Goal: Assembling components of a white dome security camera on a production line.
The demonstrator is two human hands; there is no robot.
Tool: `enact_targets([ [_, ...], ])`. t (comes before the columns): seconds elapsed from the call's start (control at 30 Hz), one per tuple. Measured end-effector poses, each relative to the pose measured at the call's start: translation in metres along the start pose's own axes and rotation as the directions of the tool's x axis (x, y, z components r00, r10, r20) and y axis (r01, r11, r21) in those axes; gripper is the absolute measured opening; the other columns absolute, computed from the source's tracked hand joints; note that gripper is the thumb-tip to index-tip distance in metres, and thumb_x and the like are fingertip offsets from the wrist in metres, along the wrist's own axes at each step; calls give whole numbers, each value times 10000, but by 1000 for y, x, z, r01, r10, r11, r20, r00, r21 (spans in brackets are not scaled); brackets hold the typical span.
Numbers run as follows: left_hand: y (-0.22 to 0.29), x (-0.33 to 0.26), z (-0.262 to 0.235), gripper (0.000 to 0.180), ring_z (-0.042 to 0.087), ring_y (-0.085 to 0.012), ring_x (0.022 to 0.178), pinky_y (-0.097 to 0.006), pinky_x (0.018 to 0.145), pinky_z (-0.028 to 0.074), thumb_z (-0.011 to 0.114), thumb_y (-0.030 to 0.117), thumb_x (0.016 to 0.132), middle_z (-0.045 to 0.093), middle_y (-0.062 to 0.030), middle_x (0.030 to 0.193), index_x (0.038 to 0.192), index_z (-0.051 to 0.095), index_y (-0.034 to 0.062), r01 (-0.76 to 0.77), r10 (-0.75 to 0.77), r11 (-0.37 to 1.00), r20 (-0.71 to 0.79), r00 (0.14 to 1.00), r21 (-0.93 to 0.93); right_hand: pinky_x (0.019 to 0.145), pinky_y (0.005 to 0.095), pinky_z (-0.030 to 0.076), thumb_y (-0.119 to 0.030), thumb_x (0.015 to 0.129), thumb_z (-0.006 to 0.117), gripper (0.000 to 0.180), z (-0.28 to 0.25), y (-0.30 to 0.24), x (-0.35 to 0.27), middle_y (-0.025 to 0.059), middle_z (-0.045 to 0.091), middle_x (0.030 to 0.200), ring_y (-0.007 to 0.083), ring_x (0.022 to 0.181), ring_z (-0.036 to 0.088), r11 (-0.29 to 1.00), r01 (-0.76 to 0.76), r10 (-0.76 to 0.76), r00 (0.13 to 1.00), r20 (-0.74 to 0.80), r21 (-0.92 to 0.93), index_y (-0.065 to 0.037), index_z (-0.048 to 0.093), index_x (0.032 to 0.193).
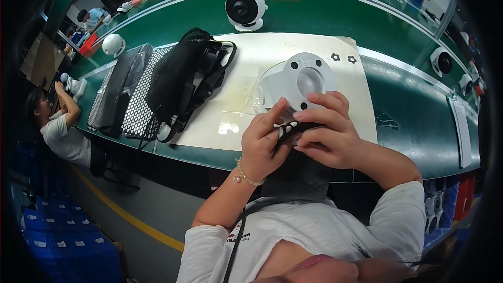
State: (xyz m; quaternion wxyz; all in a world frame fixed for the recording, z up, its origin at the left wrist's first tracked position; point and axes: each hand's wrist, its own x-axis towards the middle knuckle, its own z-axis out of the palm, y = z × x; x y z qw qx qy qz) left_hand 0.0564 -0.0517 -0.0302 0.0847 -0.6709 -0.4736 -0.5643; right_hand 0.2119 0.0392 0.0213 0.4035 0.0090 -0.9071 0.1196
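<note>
My left hand point(264, 144) and my right hand point(332, 131) meet at the near edge of a white camera base point(317, 94). Its round underside faces up, with a recess in the middle and black round pads near the rim. Between my fingers is a dark strip with white spots point(288, 127). My left thumb and fingers close on it from the left. From the right, my curled fingers pinch at its other end, and my right index finger lies against the base. What exactly sits between the right fingertips is hidden. Part of the base lies over clear plastic film point(255, 97).
A cream mat point(236, 57) with two flower-shaped marks covers the green table point(408, 105). On its left lie a black mesh bag point(181, 81) and perforated sheets point(144, 94). White cameras stand behind point(245, 10) and at far right point(441, 62). A co-worker point(65, 126) sits at left.
</note>
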Motion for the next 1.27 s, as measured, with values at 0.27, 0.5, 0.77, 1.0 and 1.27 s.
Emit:
enact_targets([
  [0.27, 5, -1, -2, 193, 552, -225, 619, -293, 565, 462, 700, 0, 585, 501, -162, 1205, 598, 523, -74, 132, -134, 990, 57, 989, 43, 1001, 403, 239, -134, 786, 602, 106, -20, 35, -10, 102, 437, 1227, 299, 1232, 306, 822, -497, 512, 859, 23, 276, -70, 547, 851],
  [0.5, 3, -1, 1, 186, 559, -222, 620, -289, 563, 461, 696, -8, 585, 502, -154, 1208, 602, 524, -77, 118, -120, 992, 31, 992, 47, 985, 408, 228, -123, 766, 600, 96, -26, 28, -13, 69, 460, 1244, 274, 1218, 345, 924, -380, 381, 924, 22, -37, -97, 593, 858],
  [0.77, 8, 0, -1, 230, 563, -230, 639, -286, 570, 466, 708, -6, 580, 496, -209, 1193, 569, 485, -63, 149, -152, 987, 44, 987, 61, 963, 398, 239, -233, 839, 514, 285, -39, 43, 20, 73, 515, 1191, 264, 1133, 438, 956, -140, 147, 989, 8, -257, -75, 570, 1070],
  [1.0, 3, -6, -9, 281, 564, -241, 721, -299, 606, 468, 733, 25, 582, 511, -206, 1168, 664, 467, -11, 0, -4, 999, 76, 997, 54, 745, 277, 414, -213, 724, 688, 346, -40, 68, 63, 65, 577, 915, 169, 846, 525, 840, -506, 401, 821, 406, 194, -34, 584, 1001],
  [1.27, 0, -5, -11, 327, 586, -243, 719, -307, 611, 486, 730, 12, 605, 581, -169, 1065, 733, 429, 13, 21, -20, 1000, 97, 995, -6, 753, 245, 413, -161, 754, 658, 267, -57, 161, 50, 60, 594, 888, 124, 822, 536, 742, -658, 667, 743, -47, 129, -24, 565, 963],
])
